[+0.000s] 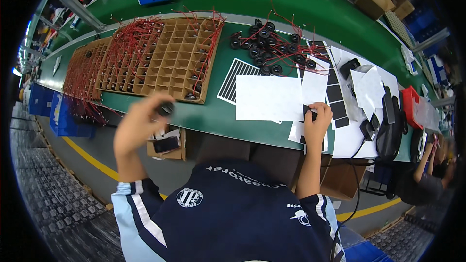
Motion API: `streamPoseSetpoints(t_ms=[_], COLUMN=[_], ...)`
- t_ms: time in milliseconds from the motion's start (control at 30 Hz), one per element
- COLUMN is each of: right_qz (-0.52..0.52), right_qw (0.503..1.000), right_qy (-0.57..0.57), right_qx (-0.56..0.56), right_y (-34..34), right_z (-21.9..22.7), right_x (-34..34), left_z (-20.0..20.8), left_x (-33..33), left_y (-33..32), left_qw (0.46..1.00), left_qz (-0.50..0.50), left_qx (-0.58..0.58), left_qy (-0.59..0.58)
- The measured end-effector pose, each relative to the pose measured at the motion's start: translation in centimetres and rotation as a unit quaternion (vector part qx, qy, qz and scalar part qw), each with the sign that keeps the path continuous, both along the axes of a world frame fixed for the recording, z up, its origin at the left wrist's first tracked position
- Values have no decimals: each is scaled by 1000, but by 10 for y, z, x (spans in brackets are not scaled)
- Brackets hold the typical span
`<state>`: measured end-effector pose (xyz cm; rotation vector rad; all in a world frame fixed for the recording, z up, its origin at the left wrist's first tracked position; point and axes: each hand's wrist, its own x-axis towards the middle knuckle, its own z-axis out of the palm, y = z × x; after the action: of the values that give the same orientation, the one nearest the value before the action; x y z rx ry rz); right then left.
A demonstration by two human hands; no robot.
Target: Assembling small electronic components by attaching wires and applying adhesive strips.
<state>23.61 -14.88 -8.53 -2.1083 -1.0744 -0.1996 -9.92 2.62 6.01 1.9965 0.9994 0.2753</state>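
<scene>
Raised near the table's front edge, my left hand [141,122] is blurred, its fingers closed on a round black part [165,108] like those piled at the back. My right hand [319,118] rests at the lower right corner of a blank white sheet [268,98]. Its thumb and fingers are pinched around a small black piece [310,111], which they partly cover. Left of the sheets stands a cardboard divider box [167,63], with black parts and red wires in some compartments.
A pile of round black parts [264,43] with red wires lies at the back. Sheets of black strips [238,75] and black squares [336,94] surround the white sheet. Further right are a black device [388,131] and a red bin [412,106]. Another person [427,179] works at far right.
</scene>
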Motion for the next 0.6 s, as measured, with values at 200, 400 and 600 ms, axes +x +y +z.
streamPoseSetpoints(t_ms=[200,400,600], right_qz=[3,14,15], right_qw=[1000,1000,999], right_qy=[14,3,2], right_qx=[4,23,36], right_y=[0,-1,-3], right_z=[0,-1,-4], right_x=[1,0,1], left_z=[6,-37,-71], left_x=[14,82,99], left_y=[79,137,167], left_qw=[982,878,797], left_qz=[33,-80,-162], left_qx=[80,449,534], left_qy=[-169,145,230])
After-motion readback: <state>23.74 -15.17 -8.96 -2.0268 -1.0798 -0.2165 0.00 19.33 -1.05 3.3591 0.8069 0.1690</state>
